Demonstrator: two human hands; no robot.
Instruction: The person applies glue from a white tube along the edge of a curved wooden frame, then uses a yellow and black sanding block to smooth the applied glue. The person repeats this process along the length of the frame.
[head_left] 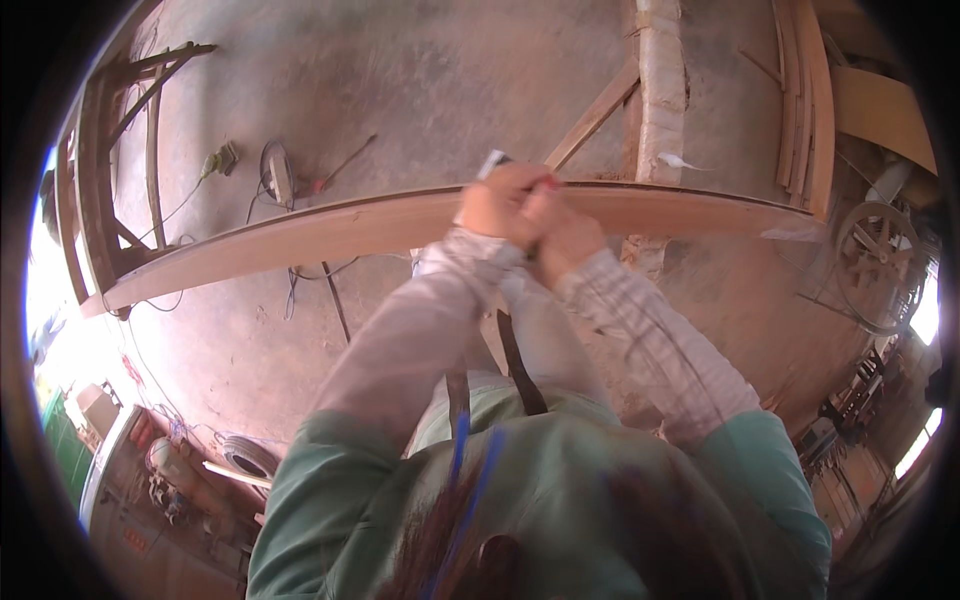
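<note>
A long reddish-brown wooden plank (330,232) lies across in front of me, its dark far edge running from left to right. Both my hands are together over its middle, slightly blurred. My left hand (493,207) is closed, and a pale, flat-looking piece (492,163) pokes out beyond its knuckles. Close against it, my right hand (562,232) is also closed, with a small red spot (551,183) at its fingers. What the two hands grip is mostly covered by the fingers, and its kind cannot be made out.
Wooden frames (98,180) stand at the plank's left end, and more boards (800,110) at its right end. A green corded power tool (220,158) lies on the floor beyond the plank. At right is a spoked wheel (878,240); a tyre (248,455) lies lower left.
</note>
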